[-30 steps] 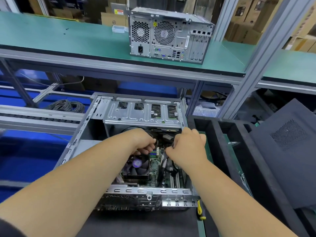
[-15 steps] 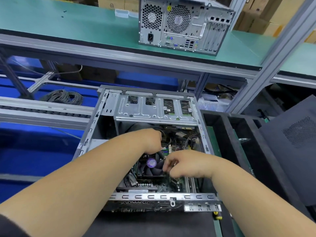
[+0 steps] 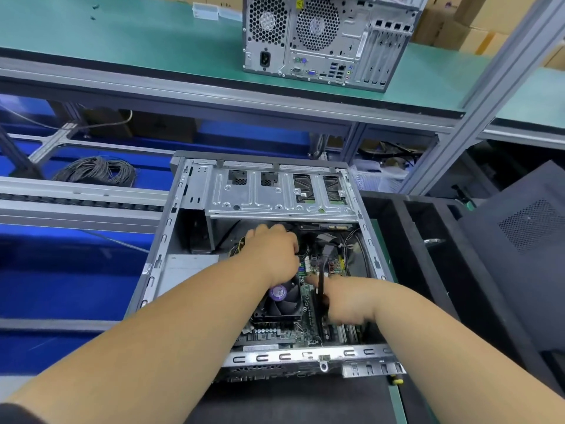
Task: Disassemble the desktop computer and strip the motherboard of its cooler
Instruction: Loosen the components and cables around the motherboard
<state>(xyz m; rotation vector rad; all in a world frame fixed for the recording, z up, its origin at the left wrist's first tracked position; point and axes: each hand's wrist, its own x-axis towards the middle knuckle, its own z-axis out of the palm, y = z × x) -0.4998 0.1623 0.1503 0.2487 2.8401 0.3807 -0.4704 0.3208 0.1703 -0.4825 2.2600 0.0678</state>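
Both of your hands are inside the open case (image 3: 195, 191), which lies on its side on the dark mat (image 3: 290, 402) in front of you. Your left hand (image 3: 272, 255) reaches over the cooler (image 3: 279, 301), palm down, fingers curled toward the connectors at the middle of the motherboard (image 3: 293, 333); what they grip, if anything, I cannot tell. Your right hand (image 3: 345, 301) sits just right of the cooler, closed on a black cable (image 3: 320, 280) that runs up from the fist toward the loose wiring at the far end of the board.

Cooler: mounted on the board, fan with purple hub label facing up, partly covered by your left wrist. Drive cage (image 3: 275, 194): bare metal, spanning the far end of the case.

Surroundings: dark foam bins (image 3: 428, 270) just right of the case; a black perforated panel (image 3: 526, 255) leans beyond them. A second tower (image 3: 327, 41) stands upright on the green shelf (image 3: 137, 41) above, rear ports toward you. A coil of grey cable (image 3: 97, 172) lies at left behind the metal rail (image 3: 76, 197).
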